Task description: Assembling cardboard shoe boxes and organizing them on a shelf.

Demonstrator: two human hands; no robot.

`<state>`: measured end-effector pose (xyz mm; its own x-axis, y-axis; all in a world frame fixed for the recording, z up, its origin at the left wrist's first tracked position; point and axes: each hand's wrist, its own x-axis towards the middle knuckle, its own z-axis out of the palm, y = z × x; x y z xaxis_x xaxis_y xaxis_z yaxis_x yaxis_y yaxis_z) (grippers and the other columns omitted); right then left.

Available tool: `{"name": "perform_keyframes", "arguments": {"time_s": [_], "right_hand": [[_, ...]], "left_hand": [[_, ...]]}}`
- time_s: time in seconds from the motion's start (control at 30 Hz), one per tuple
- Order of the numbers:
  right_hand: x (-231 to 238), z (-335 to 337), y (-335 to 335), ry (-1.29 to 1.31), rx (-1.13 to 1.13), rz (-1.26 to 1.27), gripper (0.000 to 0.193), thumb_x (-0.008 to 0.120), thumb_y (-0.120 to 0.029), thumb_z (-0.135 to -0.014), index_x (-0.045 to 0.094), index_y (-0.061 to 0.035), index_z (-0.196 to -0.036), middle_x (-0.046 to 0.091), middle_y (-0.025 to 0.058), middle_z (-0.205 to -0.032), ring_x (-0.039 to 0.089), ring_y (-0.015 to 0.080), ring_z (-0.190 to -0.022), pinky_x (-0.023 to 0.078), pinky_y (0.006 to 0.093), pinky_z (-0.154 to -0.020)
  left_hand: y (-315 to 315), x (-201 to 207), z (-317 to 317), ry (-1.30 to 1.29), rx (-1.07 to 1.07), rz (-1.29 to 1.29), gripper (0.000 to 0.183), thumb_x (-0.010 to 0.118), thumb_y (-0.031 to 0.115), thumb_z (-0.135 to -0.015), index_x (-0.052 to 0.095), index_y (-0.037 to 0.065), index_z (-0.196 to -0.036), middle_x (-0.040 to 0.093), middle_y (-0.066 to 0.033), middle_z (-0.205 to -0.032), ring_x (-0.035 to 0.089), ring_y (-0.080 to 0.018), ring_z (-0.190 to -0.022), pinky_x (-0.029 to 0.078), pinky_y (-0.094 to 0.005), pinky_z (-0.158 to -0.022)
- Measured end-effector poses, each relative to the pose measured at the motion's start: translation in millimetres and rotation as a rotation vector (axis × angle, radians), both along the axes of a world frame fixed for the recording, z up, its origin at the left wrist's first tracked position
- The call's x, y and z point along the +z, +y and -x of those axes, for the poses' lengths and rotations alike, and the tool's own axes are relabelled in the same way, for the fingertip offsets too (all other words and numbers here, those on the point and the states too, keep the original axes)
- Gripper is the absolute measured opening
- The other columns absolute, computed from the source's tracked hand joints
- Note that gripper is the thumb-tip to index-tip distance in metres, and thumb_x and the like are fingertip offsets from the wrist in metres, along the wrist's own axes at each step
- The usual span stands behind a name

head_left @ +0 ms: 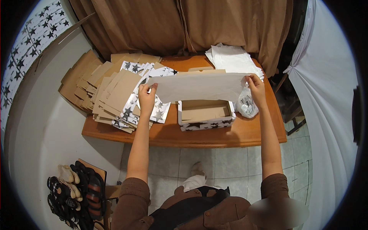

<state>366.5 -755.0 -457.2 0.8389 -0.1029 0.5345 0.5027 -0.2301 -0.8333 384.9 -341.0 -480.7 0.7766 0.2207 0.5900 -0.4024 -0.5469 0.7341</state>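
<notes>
White paper sheet (199, 87) spread above an open box (207, 125)

The left grip (147, 99) is clamped on the sheet's left end, thumb against fingers; the right grip (257, 91) pinches its right end, so the sheet spans the space between them. It looks thin, light and limp, probably quick to crease or tear; the upper corners seem the best hold, with gentle tension.

Counted: one sheet held; one star-patterned box on the desk (172, 139), below and between both grips; one clear plastic bag (247, 106), just below and left of the right grip, contents unclear; one stack of white sheets (231, 56), beyond the right grip, too overlapped to number; one heap of flat cardboard (119, 90), left of the left grip, its pieces likewise uncountable.
</notes>
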Motion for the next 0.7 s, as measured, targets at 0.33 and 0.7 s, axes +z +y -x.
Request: {"name": "perform_keyframes", "arguments": {"time_s": [0.33,0.7], "right_hand": [[-34,9,-19,0.078,-0.085,0.008,0.021,0.057,-0.017,-0.091,0.060,0.0033,-0.097,0.059,-0.0010,-0.081,0.049,0.0051,-0.075,0.040,0.0200,-0.068],[-124,-70,-29,0.168,-0.220,0.246,0.038,0.059,-0.011,-0.084,0.047,-0.0057,-0.120,0.055,0.0062,-0.070,0.052,0.0144,-0.067,0.044,0.0283,-0.065]], "left_hand": [[-24,-41,10,0.090,-0.060,-0.020,0.035,0.067,0.028,-0.082,0.055,-0.004,-0.074,0.047,-0.0107,-0.075,0.044,-0.0202,-0.066,0.039,-0.0322,-0.062],[-35,-105,-54,0.281,-0.057,-0.141,0.029,0.064,0.025,-0.081,0.061,-0.004,-0.079,0.052,-0.0170,-0.076,0.051,-0.0301,-0.069,0.042,-0.0377,-0.064]]}}
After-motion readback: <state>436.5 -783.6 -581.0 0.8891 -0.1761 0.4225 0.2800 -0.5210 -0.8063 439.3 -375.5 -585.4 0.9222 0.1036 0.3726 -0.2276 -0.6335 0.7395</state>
